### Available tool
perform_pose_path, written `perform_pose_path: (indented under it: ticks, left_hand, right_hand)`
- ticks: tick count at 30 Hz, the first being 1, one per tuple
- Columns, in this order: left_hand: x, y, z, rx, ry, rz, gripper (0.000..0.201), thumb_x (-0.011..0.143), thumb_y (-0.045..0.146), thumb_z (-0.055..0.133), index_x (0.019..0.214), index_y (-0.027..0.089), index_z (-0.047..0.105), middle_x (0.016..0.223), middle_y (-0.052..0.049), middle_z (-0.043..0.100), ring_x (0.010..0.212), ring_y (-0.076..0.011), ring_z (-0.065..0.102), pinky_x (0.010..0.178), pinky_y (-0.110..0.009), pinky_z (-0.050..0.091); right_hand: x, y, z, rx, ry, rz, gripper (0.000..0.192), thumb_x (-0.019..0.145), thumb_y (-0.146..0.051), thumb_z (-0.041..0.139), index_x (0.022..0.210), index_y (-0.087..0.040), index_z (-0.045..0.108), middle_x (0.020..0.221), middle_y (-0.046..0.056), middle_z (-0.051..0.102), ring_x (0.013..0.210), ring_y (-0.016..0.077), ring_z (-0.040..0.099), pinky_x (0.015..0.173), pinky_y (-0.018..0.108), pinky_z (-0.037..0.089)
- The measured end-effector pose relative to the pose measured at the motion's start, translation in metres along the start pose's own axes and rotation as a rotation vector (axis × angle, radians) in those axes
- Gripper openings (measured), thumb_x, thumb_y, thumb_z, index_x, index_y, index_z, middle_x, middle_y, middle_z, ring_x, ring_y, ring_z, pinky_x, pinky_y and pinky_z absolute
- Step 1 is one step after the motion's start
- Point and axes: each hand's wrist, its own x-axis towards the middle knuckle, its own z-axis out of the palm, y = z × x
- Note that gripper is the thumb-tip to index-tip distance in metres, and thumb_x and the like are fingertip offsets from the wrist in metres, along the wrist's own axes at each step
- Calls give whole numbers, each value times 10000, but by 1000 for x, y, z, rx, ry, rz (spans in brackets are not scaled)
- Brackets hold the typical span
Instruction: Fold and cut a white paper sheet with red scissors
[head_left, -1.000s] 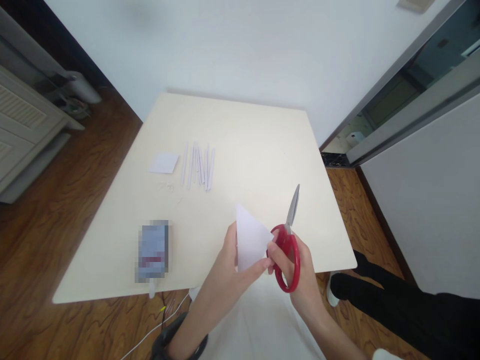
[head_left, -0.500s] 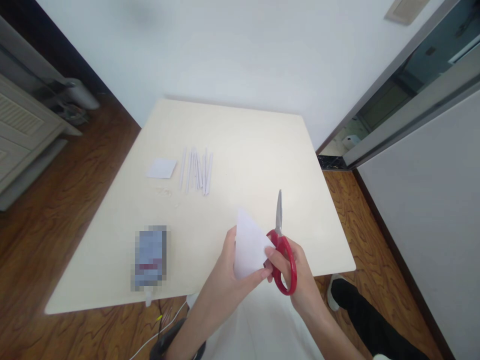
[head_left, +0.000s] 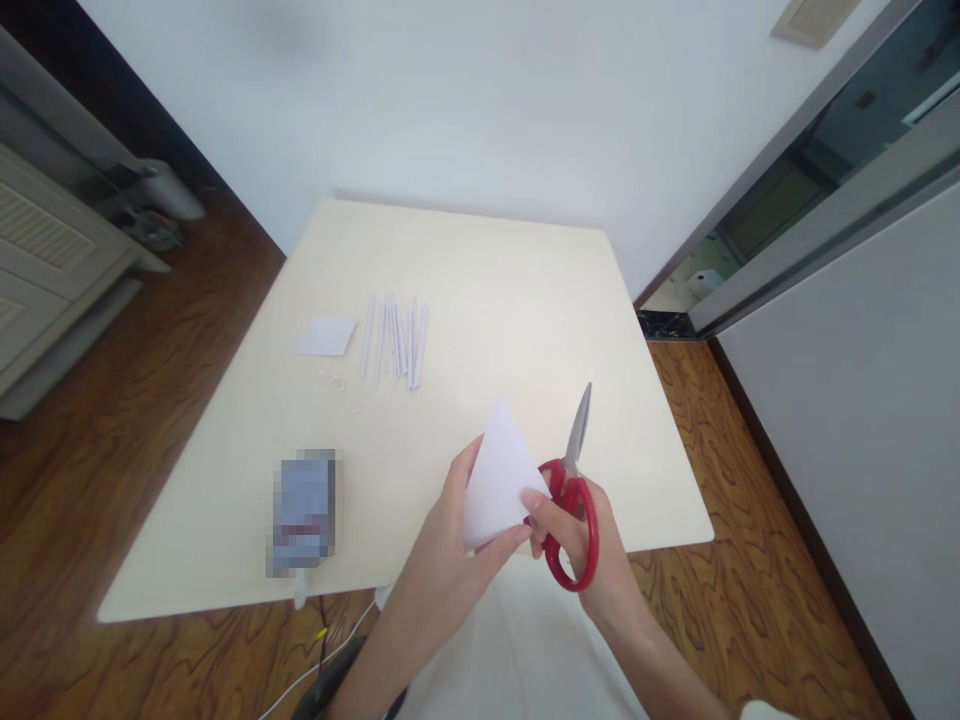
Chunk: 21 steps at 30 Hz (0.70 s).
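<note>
1. While our left hand (head_left: 450, 530) pinches the folded white paper (head_left: 496, 480) upright over the table's (head_left: 487, 280) near edge, we keep its point aimed away.
2. Our right hand (head_left: 592, 545) grips the red scissors (head_left: 571, 500), blades together, just right of the paper.
3. Their long axis points away, slightly rightward, alongside the paper's right edge.

Paper (head_left: 497, 478) and red scissors (head_left: 571, 510) in hands
</note>
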Motion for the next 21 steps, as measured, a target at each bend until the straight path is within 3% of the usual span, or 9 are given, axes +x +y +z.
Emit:
perform_pose_path:
  ticks: [6,14,21]
  left_hand:
    - [-2,3,0,9,-65,25,551,826,251,595,1310,232,332,1150,-49,606,1010,-237,595,839,-314,499]
    - [-4,6,-5,-102,-173,-12,495,861,316,575,1289,246,336,1273,-53,542,1116,-234,553,953,-339,446]
    - [-4,1,-9,-203,-239,-4,570,859,385,575,1332,233,296,1321,-86,524,1181,-268,530,975,-359,441]
  right_hand:
    - [3,4,-4,28,-33,-28,271,790,-343,669,698,-180,473,508,-60,485,470,96,469,472,218,369]
    - [5,7,-7,76,-84,-39,274,697,-256,738,722,-194,472,539,-70,465,473,91,461,465,209,381]
    - [2,4,-5,92,-95,-40,265,701,-213,731,724,-196,468,551,-66,480,493,95,459,480,210,385]
